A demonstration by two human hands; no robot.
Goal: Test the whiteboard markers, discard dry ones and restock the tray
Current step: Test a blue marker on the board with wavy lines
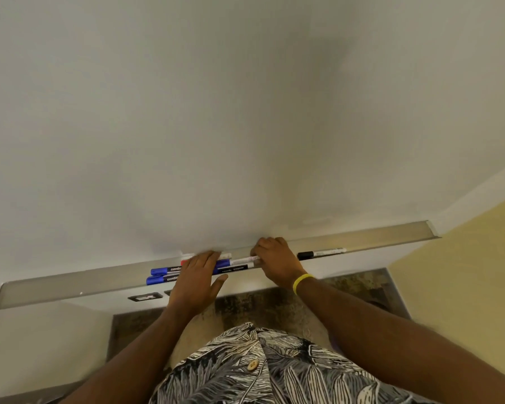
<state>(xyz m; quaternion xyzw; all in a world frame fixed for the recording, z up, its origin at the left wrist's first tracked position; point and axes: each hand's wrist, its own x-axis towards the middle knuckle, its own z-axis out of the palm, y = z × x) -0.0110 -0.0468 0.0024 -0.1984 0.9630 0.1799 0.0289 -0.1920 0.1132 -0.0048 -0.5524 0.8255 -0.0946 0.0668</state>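
Several markers (164, 271) lie bunched in the tray (70, 282) beneath the left hand (197, 277), fingers straight, pressing. The right hand (274, 265) curls round a white marker (244, 260); a black-capped marker (321, 253) lies just past it. Selecting, seemingly; next comes lifting, uncapping, scribbling.

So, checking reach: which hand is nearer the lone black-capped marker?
Right. The right hand lies just left of the black-capped marker; the left hand is farther left, over the blue-capped markers.
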